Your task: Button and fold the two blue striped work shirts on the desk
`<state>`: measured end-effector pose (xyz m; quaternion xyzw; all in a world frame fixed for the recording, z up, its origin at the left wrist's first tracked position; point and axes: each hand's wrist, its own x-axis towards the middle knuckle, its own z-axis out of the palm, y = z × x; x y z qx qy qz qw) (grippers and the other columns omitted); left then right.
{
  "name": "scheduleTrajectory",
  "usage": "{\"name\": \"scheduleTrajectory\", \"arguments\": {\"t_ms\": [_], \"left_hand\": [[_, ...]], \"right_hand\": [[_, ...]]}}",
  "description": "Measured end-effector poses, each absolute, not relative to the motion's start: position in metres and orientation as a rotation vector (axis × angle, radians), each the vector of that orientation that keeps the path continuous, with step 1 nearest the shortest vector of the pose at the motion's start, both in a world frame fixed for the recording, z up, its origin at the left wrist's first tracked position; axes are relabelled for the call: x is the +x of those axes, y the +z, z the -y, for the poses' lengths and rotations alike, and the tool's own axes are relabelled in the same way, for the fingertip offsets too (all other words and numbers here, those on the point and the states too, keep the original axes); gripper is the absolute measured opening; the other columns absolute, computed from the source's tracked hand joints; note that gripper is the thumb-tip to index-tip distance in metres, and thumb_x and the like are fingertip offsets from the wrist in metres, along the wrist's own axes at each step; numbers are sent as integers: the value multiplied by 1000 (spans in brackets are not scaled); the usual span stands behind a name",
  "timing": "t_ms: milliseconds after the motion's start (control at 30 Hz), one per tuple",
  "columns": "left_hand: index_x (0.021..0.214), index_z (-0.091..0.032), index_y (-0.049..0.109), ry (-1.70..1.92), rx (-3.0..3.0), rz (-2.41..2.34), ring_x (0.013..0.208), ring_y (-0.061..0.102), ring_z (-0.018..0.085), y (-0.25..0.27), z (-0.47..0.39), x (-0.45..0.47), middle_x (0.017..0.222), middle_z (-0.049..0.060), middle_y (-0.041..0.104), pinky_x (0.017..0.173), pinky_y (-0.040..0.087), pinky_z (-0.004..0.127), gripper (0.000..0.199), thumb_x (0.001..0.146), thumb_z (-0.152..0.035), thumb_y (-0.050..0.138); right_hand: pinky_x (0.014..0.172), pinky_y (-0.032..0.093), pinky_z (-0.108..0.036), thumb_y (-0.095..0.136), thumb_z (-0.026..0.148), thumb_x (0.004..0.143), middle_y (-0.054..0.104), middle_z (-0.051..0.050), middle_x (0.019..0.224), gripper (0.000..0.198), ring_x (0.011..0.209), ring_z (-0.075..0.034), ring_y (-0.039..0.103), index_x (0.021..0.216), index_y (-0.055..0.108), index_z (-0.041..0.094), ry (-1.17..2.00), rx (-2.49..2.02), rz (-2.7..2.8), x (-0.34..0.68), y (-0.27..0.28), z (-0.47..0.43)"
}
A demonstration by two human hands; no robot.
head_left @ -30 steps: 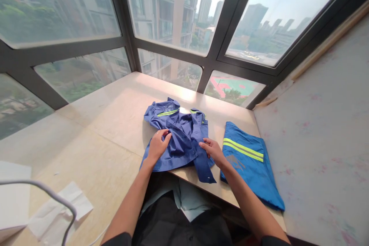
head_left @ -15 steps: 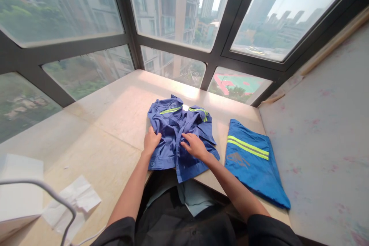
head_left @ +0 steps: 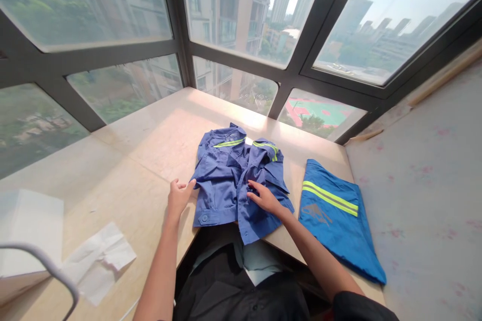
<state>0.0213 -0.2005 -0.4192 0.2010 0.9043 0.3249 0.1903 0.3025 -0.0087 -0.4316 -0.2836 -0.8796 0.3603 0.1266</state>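
Observation:
A purplish-blue work jacket [head_left: 220, 180] with yellow-green reflective strips lies spread on the pale tabletop, its front parted and its hem towards me. At the jacket's left edge is my left hand [head_left: 179, 199], thumb tip against the cloth and the other fingers apart from it. My right hand [head_left: 265, 198] is over the right front panel, fingers loosely spread near the front edge; whether they press on the cloth I cannot tell. To the right lies a folded bright-blue garment [head_left: 335, 225] with a yellow-green and grey stripe and a grey mark.
A white box [head_left: 32, 230] stands at the left, with crumpled white paper [head_left: 101, 261] beside it. A grey cable [head_left: 45, 258] curves across the lower left corner. Dark-framed windows [head_left: 184, 45] border the table's far side, and a flowered wall [head_left: 422, 200] rises at the right.
My left hand has moved left, off the top of the jacket to its side edge, and its left side lies flatter. My right hand stays over the right panel. The view has shifted slightly.

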Motion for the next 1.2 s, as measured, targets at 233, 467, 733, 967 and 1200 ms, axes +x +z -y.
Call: {"name": "scheduleTrajectory", "arguments": {"t_ms": [233,467,733,967,1200], "left_hand": [[137,-17,40,849,824,-2490,116,63,30,-408,177,59,128,16,64,95,50,37,63,78,-24,63],[141,-15,41,724,637,-2603,119,60,34,-394,202,27,129,18,63,96,48,42,63,80,-19,54],[143,-14,45,597,446,-2840,114,61,39,-370,212,27,134,24,52,91,50,51,62,81,-15,48],[151,-4,29,664,1168,-2859,148,21,39,-385,171,77,156,28,28,116,26,56,76,82,-23,55],[152,-15,34,513,1728,-2363,151,10,37,-409,111,128,162,17,22,119,16,58,73,87,-38,56]], "right_hand": [[94,49,-38,57,25,86,54,-17,136,58,109,-27,62,142,44,17,616,-1415,2325,312,-398,-57],[78,47,-30,62,19,80,72,-11,99,18,100,-28,66,93,73,21,467,-1781,2626,335,-385,-90],[73,45,-28,52,24,82,73,-9,98,26,93,-25,67,97,73,22,176,-1859,2425,361,-346,-122],[86,48,-28,55,21,82,69,-12,118,46,106,-22,64,127,61,15,380,-1629,2595,375,-367,-138],[78,49,-30,74,15,63,72,-12,107,59,99,-28,66,121,64,17,410,-1665,2738,378,-390,-130]]}}
